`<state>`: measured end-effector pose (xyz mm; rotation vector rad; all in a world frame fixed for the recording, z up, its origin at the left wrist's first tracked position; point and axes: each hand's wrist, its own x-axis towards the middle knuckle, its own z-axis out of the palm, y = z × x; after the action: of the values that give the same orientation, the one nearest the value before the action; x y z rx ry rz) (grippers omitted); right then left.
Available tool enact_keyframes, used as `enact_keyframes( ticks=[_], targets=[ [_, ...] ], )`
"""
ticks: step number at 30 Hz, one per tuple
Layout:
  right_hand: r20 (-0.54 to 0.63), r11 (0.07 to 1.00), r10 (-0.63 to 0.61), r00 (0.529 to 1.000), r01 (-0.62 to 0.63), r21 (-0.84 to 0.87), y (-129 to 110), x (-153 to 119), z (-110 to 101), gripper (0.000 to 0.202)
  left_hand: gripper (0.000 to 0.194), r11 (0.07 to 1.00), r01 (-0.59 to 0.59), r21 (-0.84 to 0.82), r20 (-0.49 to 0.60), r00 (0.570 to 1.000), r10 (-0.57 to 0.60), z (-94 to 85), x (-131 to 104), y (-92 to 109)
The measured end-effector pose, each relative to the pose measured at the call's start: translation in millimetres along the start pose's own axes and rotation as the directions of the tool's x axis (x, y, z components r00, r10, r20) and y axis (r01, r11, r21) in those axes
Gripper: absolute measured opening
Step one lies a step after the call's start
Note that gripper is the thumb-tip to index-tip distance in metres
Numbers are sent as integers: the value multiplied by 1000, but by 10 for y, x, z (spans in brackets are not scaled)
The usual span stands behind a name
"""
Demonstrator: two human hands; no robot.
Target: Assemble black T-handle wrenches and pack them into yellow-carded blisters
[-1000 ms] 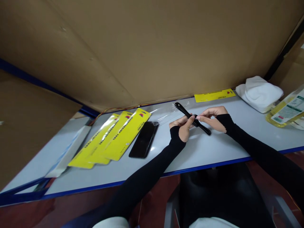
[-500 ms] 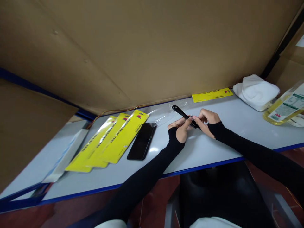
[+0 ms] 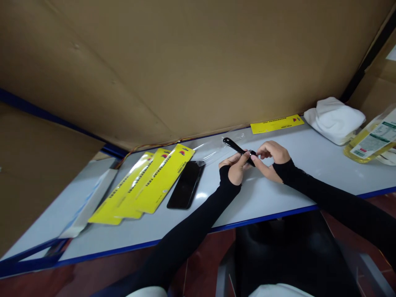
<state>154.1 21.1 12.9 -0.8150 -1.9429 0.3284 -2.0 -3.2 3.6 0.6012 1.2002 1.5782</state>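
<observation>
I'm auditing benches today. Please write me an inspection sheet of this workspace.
Surface: pale, blue-edged tabletop; light glare.
Job's things: black tool, held; three overlapping yellow cards; another yellow card at the back.
Clutter: phone beside the three cards, clear plastic near its far end, white bundle, bottle of yellow liquid.
Grip: left hand holds the tool; right hand touches it, exact hold unclear.
Cables: thin wires along the back edge.
Surroundings: brown panels, reddish floor.

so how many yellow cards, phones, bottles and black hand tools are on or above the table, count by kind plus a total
yellow cards: 4
phone: 1
bottle: 1
black hand tool: 1
total: 7
</observation>
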Motion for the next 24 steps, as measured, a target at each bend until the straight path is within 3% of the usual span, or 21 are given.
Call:
enact_keyframes(
  ticks=[1,3,5,8,12,16,18,21,24],
  targets=[
    [1,999,-42,999,42,16,10,3,-19,16,46,1000,1,0,8,1000,-1,-3,2,2],
    [15,987,-159,987,158,37,63,20,-39,50,45,1000,-3,1,18,1000,3,-6,1,10],
    [38,960,-279,960,278,25,147,47,-40,64,42,1000,-9,1,22,1000,9,-6,-9,26],
    [40,927,-374,927,375,-25,259,93,-53,47,39,1000,14,-3,34,999,-14,-6,-34,63],
    [73,938,-337,939,341,-57,253,129,-153,5,40,998,54,13,39,998,-54,-11,-55,101],
    [108,961,-269,957,274,-38,140,130,-234,7,38,999,48,9,48,998,-48,-11,-43,121],
    [89,961,-272,958,275,-25,105,125,-238,18,37,999,48,-2,45,998,-48,-7,-31,131],
    [108,955,-295,949,297,-1,97,113,-228,6,35,998,66,-19,32,997,-65,-4,-15,143],
    [199,958,-285,938,281,51,113,93,-199,37,34,997,70,-31,20,997,-70,0,-13,152]
  ],
)
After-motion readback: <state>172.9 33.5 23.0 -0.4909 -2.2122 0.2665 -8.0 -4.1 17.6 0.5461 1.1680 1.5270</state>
